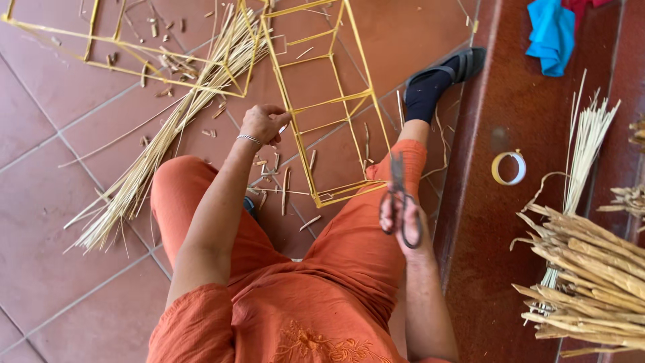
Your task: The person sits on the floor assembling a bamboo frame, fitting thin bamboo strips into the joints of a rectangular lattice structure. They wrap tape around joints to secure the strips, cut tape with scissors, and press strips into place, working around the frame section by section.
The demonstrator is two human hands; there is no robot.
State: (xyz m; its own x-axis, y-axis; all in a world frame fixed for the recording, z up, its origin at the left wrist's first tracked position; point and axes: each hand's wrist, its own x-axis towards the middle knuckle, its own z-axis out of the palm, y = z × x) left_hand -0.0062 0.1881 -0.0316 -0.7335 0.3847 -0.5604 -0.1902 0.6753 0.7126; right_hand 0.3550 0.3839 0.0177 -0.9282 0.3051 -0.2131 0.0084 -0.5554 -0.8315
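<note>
Scissors [399, 202] in right grip [405, 222]

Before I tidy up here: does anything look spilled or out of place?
Yes: short cut stalk bits lie scattered over the tiled floor around the yellow stick frame; the loose straw bundle fans out untied.

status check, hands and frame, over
Left hand grips yellow stick frame. Right hand holds scissors, off the frame. Straw bundle beside it.

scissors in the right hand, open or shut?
Shut, as far as shows. The scissors point up from the right hand, blades reading as one dark strip with no gap. Fingers sit through the loops.
</note>
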